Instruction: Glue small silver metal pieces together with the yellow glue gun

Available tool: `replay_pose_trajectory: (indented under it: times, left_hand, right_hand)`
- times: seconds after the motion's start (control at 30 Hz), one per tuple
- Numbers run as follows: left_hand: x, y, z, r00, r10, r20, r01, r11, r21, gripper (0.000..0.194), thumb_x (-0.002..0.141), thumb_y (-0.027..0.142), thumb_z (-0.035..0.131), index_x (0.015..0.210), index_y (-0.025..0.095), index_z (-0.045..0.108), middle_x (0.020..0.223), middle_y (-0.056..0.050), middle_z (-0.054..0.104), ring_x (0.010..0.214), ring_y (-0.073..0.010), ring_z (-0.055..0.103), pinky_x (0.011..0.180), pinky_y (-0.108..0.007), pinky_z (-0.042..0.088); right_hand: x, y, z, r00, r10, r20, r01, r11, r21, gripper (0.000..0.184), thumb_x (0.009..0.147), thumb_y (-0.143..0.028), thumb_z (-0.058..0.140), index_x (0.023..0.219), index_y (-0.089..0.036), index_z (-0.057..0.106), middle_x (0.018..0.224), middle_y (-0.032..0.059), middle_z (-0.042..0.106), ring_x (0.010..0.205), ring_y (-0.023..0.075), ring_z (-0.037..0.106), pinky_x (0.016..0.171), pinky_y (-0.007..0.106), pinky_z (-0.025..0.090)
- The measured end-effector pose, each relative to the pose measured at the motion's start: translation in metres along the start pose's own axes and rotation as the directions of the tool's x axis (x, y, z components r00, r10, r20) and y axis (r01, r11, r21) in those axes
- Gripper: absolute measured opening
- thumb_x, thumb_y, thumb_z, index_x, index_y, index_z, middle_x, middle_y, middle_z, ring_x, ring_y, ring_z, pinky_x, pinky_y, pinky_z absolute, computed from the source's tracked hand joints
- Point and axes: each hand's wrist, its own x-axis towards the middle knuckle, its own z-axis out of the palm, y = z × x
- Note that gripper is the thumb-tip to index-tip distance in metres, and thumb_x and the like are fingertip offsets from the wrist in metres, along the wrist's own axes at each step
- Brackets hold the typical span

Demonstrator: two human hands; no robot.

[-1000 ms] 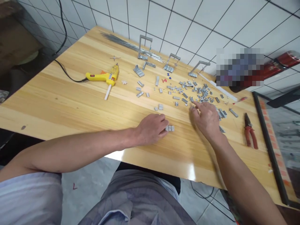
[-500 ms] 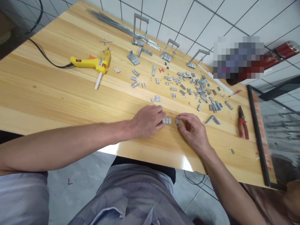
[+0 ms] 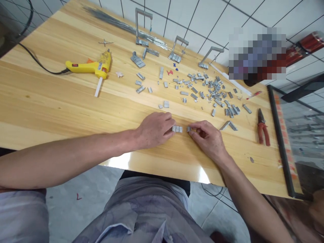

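Observation:
My left hand (image 3: 154, 129) rests curled on the wooden table (image 3: 63, 104), its fingertips pressed against a short row of grey metal staple blocks (image 3: 177, 129). My right hand (image 3: 206, 136) is just to the right, pinching a single small staple piece (image 3: 188, 128) a finger's width from that row. A scattered heap of several more staple pieces (image 3: 212, 94) lies farther back on the table.
A yellow glue gun (image 3: 88, 66) with a black cord lies at the back left. Red-handled pliers (image 3: 262, 130) lie at the right. Three small metal frames (image 3: 177, 47) and a bundle of thin wires (image 3: 121, 25) stand along the far edge. A dark tray edge (image 3: 280, 141) borders the right.
My right hand came back from the staple heap with a small piece and brought it beside the row held by my left hand. The left hand has stayed put.

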Motion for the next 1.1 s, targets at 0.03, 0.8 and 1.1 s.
replay_pose_trajectory:
  times: [0.03,0.8,1.1]
  left_hand:
    - [0.000,0.000,0.000,1.000,0.000,0.004,0.000,1.000,-0.010,0.016,0.100,0.031,0.065,0.101,0.015,0.070,0.098,-0.008,0.068,0.087,-0.0230,0.064,0.077,-0.036,0.047]
    - [-0.006,-0.001,-0.006,0.998,0.053,-0.045,-0.053,0.998,0.016,0.021,0.105,0.034,0.060,0.109,0.017,0.073,0.097,-0.007,0.072,0.092,-0.0242,0.069,0.080,-0.037,0.053]
    - [-0.006,0.000,-0.008,0.993,0.081,-0.089,-0.083,0.996,-0.016,0.019,0.104,0.031,0.065,0.115,0.018,0.070,0.102,-0.007,0.074,0.092,-0.0217,0.070,0.082,-0.035,0.055]
  right_hand:
    - [0.002,-0.002,0.001,1.000,-0.010,0.015,0.010,1.000,0.003,0.014,0.094,-0.027,0.071,0.106,-0.026,0.078,0.091,0.0045,0.073,0.075,0.0198,0.063,0.069,0.037,0.054]
    - [0.006,0.001,0.006,0.974,-0.216,0.073,0.215,0.976,0.027,0.023,0.097,-0.017,0.067,0.119,-0.020,0.074,0.102,0.0088,0.074,0.086,0.0219,0.069,0.072,0.034,0.056]
    - [0.006,0.004,0.010,0.963,-0.267,0.029,0.268,0.963,-0.034,0.017,0.100,-0.017,0.063,0.113,-0.018,0.074,0.099,0.0107,0.074,0.090,0.0246,0.068,0.077,0.036,0.055]
